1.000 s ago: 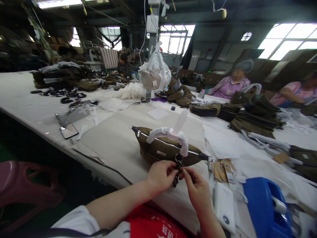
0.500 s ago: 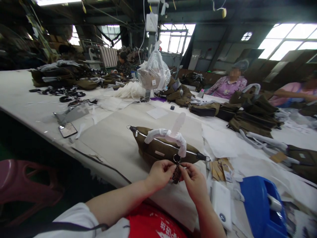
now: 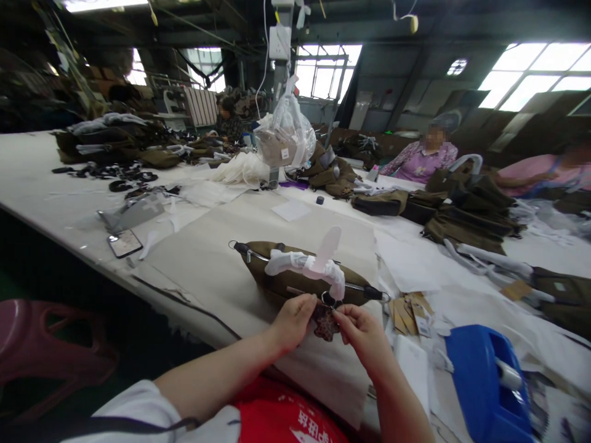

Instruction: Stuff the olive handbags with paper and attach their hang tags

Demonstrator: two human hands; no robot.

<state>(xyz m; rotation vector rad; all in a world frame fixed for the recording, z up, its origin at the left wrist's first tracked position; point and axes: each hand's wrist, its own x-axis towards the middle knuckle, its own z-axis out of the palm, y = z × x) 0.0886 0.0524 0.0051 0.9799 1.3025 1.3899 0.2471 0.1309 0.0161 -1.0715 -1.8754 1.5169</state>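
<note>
An olive-brown handbag (image 3: 268, 280) with a silver zip stands on the table before me, its handle (image 3: 295, 261) wrapped in white padding. A pale pinkish tag (image 3: 329, 243) sticks up from the handle. From a metal ring at the handle's right end hangs a brown patterned bag charm (image 3: 325, 325). My left hand (image 3: 293, 320) pinches the charm's upper left side. On its upper right, the thumb and fingers of my right hand (image 3: 362, 332) are closed near the ring. The fingers partly hide the charm's upper edge.
A blue tape dispenser (image 3: 484, 375) and brown paper tags (image 3: 410, 311) lie at my right. A phone (image 3: 124, 243) lies left on the table. More olive bags (image 3: 475, 215) are piled right, and a co-worker (image 3: 425, 154) sits across. A pink stool (image 3: 46, 344) stands lower left.
The charm has turned so its broad patterned face shows, and my hands have moved slightly apart around it. The handbag leans a little differently, its top tipped more toward me.
</note>
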